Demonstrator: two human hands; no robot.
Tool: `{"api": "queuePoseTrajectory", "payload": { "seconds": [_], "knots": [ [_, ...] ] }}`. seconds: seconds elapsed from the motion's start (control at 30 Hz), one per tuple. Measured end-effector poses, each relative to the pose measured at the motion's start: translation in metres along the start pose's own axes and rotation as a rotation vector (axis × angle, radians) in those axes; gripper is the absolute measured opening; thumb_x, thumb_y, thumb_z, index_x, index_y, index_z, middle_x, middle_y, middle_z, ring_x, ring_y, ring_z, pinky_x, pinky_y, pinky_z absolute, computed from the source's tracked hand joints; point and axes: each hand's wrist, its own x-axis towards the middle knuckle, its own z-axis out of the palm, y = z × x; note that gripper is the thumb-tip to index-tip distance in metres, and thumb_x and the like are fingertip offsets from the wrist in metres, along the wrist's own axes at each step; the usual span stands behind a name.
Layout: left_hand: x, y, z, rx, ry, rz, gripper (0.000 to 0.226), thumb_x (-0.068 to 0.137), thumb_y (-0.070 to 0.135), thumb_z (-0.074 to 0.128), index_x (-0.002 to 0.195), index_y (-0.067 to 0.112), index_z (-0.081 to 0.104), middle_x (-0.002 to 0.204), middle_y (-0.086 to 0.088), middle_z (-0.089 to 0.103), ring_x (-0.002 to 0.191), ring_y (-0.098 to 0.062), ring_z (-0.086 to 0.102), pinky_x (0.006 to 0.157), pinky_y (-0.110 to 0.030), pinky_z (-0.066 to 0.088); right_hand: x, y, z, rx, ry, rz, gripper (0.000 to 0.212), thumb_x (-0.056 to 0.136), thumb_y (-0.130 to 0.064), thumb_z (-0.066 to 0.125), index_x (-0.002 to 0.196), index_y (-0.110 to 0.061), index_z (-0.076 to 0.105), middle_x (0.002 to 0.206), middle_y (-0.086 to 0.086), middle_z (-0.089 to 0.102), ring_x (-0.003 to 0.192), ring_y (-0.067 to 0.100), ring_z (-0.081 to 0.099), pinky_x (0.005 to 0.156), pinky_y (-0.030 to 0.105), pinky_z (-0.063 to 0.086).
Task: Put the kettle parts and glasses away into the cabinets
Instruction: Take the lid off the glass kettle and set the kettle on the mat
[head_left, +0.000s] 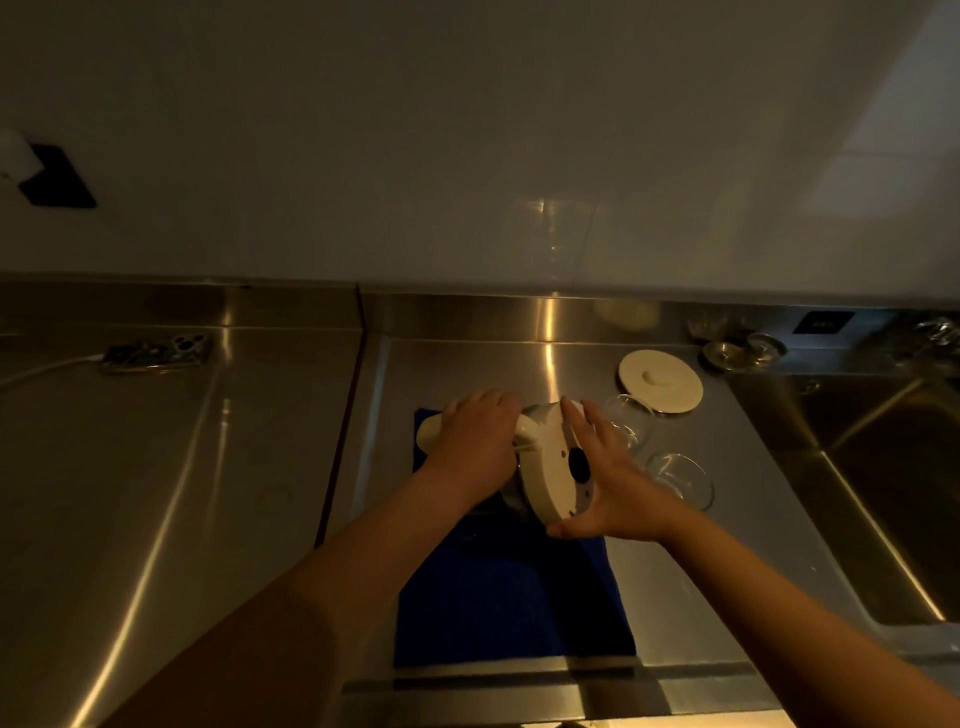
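A cream kettle (545, 467) lies tilted on its side over a blue cloth (509, 608) on the steel counter, its round base with a black centre facing me. My left hand (478, 441) grips its handle. My right hand (608, 478) cups the base rim, fingers spread and thumb under it. The round cream kettle lid (661, 382) lies flat behind, to the right. Two clear glasses (631, 421) (680, 480) stand just right of my right hand.
A steel sink (883, 483) lies at the right, with more glassware (743, 351) at its back corner. A phone (156, 353) on a white cable rests on the counter at the far left. A white wall rises behind the counter.
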Motion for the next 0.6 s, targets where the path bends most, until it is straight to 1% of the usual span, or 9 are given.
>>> {"api": "queuePoseTrajectory", "payload": {
  "seconds": [0.07,0.1,0.2,0.23,0.3,0.37,0.43,0.53,0.6],
  "knots": [
    [0.000,-0.002,-0.002,-0.010,0.022,-0.021,0.017,0.084,0.005,0.049,0.099,0.014,0.048,0.109,-0.004,0.053,0.103,-0.021,0.046,0.087,-0.031,0.030,0.005,-0.001,-0.005,0.004,-0.024,-0.015,0.131,0.058,-0.053,0.082,0.134,-0.050,-0.024,0.152,-0.009,-0.021,0.141,0.024,-0.005,0.106,0.034,0.017],
    [0.000,-0.003,-0.003,-0.024,0.042,-0.024,0.015,0.084,0.006,0.050,0.096,0.014,0.047,0.107,-0.004,0.053,0.099,-0.020,0.046,0.084,-0.030,0.030,0.008,-0.002,-0.009,-0.008,-0.035,-0.023,0.131,0.058,-0.051,0.083,0.135,-0.050,-0.024,0.152,-0.010,-0.021,0.141,0.025,-0.004,0.105,0.033,0.019],
    [0.003,-0.008,-0.004,-0.112,0.132,-0.033,0.018,0.083,0.002,0.051,0.087,0.017,0.042,0.098,-0.004,0.053,0.086,-0.013,0.037,0.072,-0.026,0.025,0.017,-0.005,-0.026,-0.094,-0.061,-0.055,0.131,0.058,-0.053,0.082,0.134,-0.051,-0.024,0.151,-0.010,-0.018,0.141,0.029,-0.001,0.108,0.040,0.026],
    [0.005,-0.010,-0.003,-0.147,0.163,-0.041,0.017,0.083,0.000,0.051,0.087,0.015,0.044,0.094,-0.003,0.051,0.085,-0.013,0.037,0.069,-0.026,0.023,0.022,-0.007,-0.034,-0.129,-0.069,-0.065,0.131,0.057,-0.053,0.082,0.133,-0.052,-0.025,0.152,-0.008,-0.018,0.141,0.030,-0.001,0.109,0.043,0.026],
    [0.009,-0.014,-0.001,-0.211,0.203,-0.061,0.015,0.083,-0.002,0.050,0.087,0.012,0.047,0.091,-0.002,0.048,0.086,-0.018,0.042,0.066,-0.026,0.023,0.032,-0.010,-0.047,-0.194,-0.092,-0.076,0.131,0.057,-0.054,0.082,0.131,-0.054,-0.027,0.153,-0.006,-0.016,0.141,0.031,-0.001,0.110,0.048,0.026],
    [0.013,-0.018,0.001,-0.223,0.212,-0.067,0.013,0.084,-0.002,0.050,0.090,0.009,0.050,0.095,-0.006,0.051,0.091,-0.022,0.046,0.069,-0.026,0.027,0.043,-0.011,-0.056,-0.233,-0.120,-0.079,0.133,0.054,-0.055,0.082,0.130,-0.055,-0.028,0.153,-0.005,-0.015,0.141,0.032,-0.001,0.109,0.051,0.028],
    [0.017,-0.020,0.001,-0.154,0.205,-0.050,0.016,0.085,-0.002,0.051,0.099,0.007,0.051,0.104,-0.010,0.052,0.095,-0.022,0.045,0.071,-0.025,0.028,0.055,-0.010,-0.061,-0.262,-0.156,-0.077,0.134,0.052,-0.058,0.081,0.130,-0.056,-0.028,0.153,-0.004,-0.015,0.141,0.033,-0.001,0.109,0.053,0.029],
    [0.025,-0.020,0.002,-0.029,0.157,0.009,0.031,0.085,-0.003,0.051,0.114,0.008,0.046,0.116,-0.009,0.049,0.102,-0.021,0.045,0.072,-0.022,0.026,0.071,-0.010,-0.060,-0.295,-0.217,-0.051,0.136,0.052,-0.058,0.082,0.136,-0.050,-0.025,0.154,-0.001,-0.016,0.142,0.034,-0.001,0.109,0.053,0.028],
    [0.029,-0.022,0.006,0.010,0.104,0.017,0.039,0.085,-0.003,0.051,0.121,0.008,0.042,0.121,-0.009,0.047,0.108,-0.022,0.044,0.077,-0.024,0.030,0.078,-0.009,-0.053,-0.299,-0.257,-0.024,0.136,0.054,-0.056,0.082,0.139,-0.045,-0.024,0.154,0.000,-0.016,0.142,0.034,-0.001,0.110,0.049,0.026]
  ]
}}
